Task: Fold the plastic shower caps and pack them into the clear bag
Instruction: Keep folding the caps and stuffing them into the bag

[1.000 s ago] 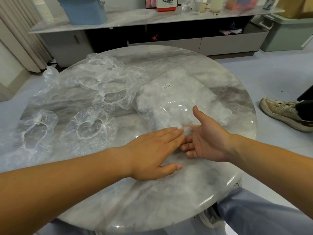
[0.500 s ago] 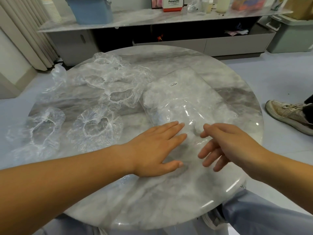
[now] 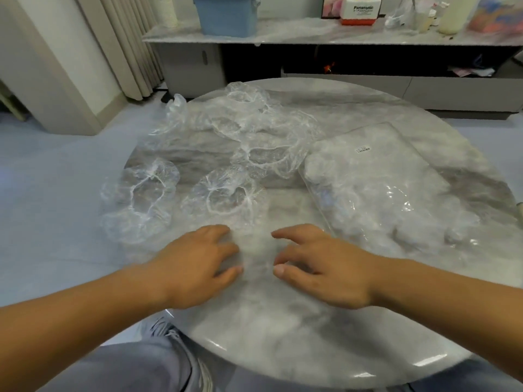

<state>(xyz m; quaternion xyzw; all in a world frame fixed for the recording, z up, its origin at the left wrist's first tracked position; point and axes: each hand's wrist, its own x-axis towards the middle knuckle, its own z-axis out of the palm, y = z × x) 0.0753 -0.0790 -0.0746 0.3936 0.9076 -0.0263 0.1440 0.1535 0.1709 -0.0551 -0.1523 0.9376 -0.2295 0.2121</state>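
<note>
Clear crinkled plastic shower caps [image 3: 223, 193] lie loose on round grey marble desk [image 3: 283, 321] left of part-filled clear flat bag [image 3: 382, 179], left hand [image 3: 192, 267] and right hand [image 3: 325, 267] fingers relaxed near them gripping nothing; slippery film may spring unfolded or snag neighbouring caps when pulled.

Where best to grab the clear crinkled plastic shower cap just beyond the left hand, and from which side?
Probably its white elastic rim, pinched at the near edge from above: the clear crinkled plastic shower cap lies flat, opening up, rim exposed nearest the left hand.
</note>
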